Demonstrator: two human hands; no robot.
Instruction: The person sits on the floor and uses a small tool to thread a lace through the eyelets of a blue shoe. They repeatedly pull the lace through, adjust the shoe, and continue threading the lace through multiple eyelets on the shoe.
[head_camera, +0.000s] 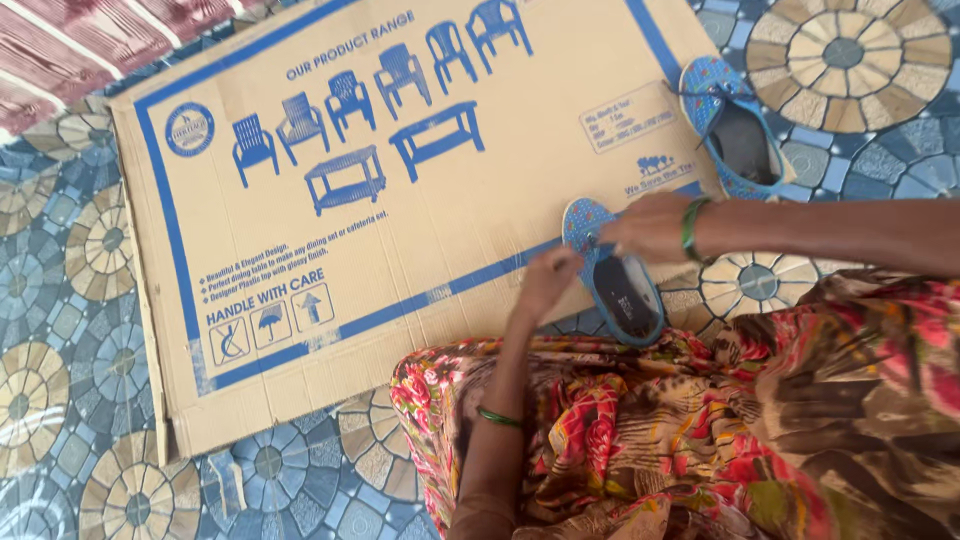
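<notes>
Both hands close in on the toe end of the nearer blue shoe (612, 275). From the head view, the right hand (652, 226) comes in from the right with its fingers curled over the front of the shoe, pinching at the laces there — how tight the pinch is cannot be made out, since the fingertips are partly hidden. The left hand (545, 283) reaches up from below, fingers bunched and touching the shoe's left edge near the toe; whether it actually holds a lace or merely presses against the side is not clear at this blur.

That shoe lies with its toe on the lower right corner of a flattened cardboard sheet (400, 190) and its heel out on the patterned floor (90, 400), its dark insole facing up. A second blue shoe (735, 125) of the same kind sits further off, up and to the right, well apart from both hands, half on the cardboard's right edge and half on the floor.

Each wrist carries a green bangle — one (692, 228) on the right arm, one (498, 417) lower down on the left. A floral garment (720, 420) in reds, browns and yellows fills the lower right, just beside the nearer shoe's heel.
</notes>
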